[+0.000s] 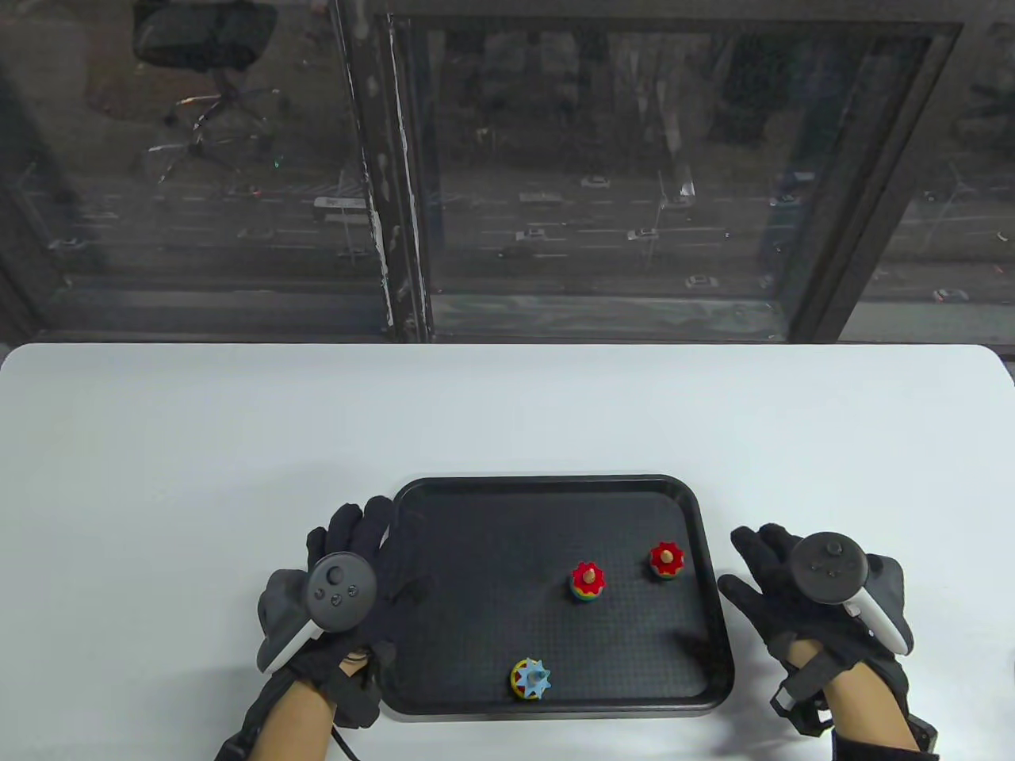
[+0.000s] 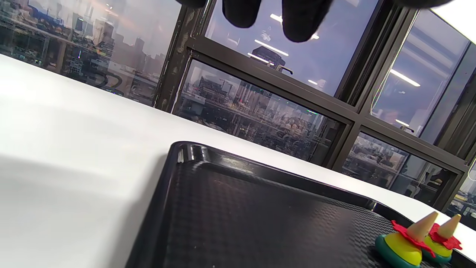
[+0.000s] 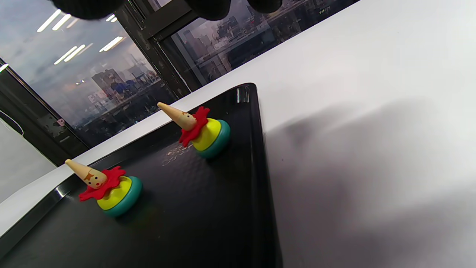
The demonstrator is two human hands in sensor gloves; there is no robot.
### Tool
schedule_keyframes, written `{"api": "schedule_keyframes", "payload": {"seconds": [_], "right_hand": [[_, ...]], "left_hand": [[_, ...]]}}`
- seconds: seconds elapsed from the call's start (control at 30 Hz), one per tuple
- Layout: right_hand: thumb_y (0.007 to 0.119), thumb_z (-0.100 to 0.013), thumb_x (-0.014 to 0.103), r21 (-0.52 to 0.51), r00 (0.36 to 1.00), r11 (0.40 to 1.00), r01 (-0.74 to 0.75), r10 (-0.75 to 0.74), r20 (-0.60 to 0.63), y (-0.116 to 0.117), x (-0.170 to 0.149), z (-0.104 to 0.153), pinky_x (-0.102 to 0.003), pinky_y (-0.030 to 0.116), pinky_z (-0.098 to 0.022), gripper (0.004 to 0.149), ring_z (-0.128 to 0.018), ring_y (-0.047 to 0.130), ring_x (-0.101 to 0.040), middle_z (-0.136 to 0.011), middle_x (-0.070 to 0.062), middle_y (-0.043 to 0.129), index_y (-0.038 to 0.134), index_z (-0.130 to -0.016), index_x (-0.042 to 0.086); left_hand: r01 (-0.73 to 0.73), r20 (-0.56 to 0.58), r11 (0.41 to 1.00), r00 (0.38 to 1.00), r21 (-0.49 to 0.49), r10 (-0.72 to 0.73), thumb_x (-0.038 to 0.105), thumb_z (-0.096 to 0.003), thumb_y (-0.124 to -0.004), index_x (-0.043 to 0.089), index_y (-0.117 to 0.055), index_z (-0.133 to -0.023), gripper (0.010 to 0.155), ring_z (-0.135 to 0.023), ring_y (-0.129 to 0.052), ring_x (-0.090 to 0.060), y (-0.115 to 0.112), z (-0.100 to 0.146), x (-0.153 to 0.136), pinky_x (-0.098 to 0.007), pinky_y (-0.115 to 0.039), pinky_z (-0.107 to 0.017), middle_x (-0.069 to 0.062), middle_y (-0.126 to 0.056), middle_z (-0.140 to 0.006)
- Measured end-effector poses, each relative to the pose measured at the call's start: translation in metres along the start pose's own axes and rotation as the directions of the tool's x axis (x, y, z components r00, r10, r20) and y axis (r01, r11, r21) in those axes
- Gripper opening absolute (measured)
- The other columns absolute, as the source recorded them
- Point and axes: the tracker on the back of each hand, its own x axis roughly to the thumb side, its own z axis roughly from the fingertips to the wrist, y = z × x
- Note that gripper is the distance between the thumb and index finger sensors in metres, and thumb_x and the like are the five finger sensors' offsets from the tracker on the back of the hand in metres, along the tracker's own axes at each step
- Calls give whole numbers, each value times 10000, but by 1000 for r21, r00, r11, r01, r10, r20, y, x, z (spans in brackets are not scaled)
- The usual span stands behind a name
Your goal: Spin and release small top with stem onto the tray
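A black tray [image 1: 555,499] lies on the white table. Two tops with red collars and cone stems stand on it: one near the middle [image 1: 587,581] [image 3: 108,186] [image 2: 405,242], one toward the right [image 1: 666,560] [image 3: 200,128] [image 2: 444,238]. A third top [image 1: 530,679] with a blue star and yellow rim lies near the tray's front edge. My left hand [image 1: 373,555] rests flat at the tray's left edge, fingers straight, holding nothing. My right hand [image 1: 753,571] lies on the table just right of the tray, fingers spread and empty.
The white table [image 1: 238,444] extends far and to both sides of the tray. Beyond its far edge stands a dark window frame [image 1: 396,198] with glass.
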Motion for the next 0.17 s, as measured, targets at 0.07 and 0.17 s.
{"api": "schedule_keyframes", "payload": {"seconds": [0.07, 0.17], "right_hand": [[544, -429, 674, 18, 1000, 1000, -3, 3, -2, 2, 1, -1, -660, 226, -717, 780, -1095, 220, -424, -1166, -93, 218, 342, -1108, 348], [547, -430, 672, 49, 1000, 998, -27, 27, 5, 7, 5, -3, -648, 215, -721, 773, -1099, 217, -417, -1168, -90, 220, 349, -1108, 357]], "left_hand": [[5, -4, 1000, 1000, -4, -5, 743, -364, -546, 477, -492, -1111, 795, -1198, -248, -375, -1, -1, 1, -654, -248, -821, 46, -322, -1306], [24, -7, 999, 1000, -23, -24, 743, -366, -547, 476, -490, -1112, 795, -1199, -247, -374, -4, -1, 2, -653, -246, -822, 45, -321, -1306]]}}
